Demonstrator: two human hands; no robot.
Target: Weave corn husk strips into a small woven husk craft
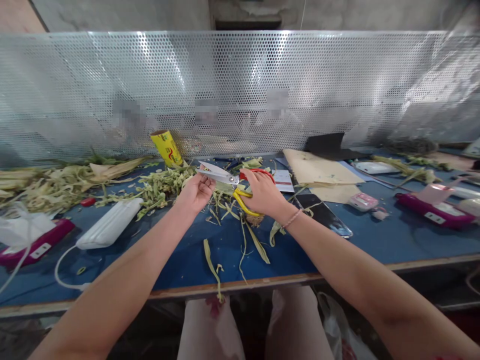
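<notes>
My right hand [264, 192] is closed around the handles of a pair of scissors [223, 175], one loop red and the other yellow. The blades point left and stand slightly apart. At their tips is my left hand [198, 190], its fingers curled up under the blade ends; whatever they pinch is too small or hidden to name. Pale green plant trimmings [161, 187] lie heaped just beyond and left of that hand. Below the scissors handles a brown, root-like clump [255, 219] shows partly. Thin leaf strips [258, 244] are scattered on the blue tabletop [221, 265].
A yellow cylinder [167, 148] stands tilted before a perforated metal screen [232, 75]. At left are a white power bank [110, 222], its cable and husk-like leaves [97, 175]. To the right lie a dark phone [322, 215], brown paper [322, 170] and a pink case [363, 201].
</notes>
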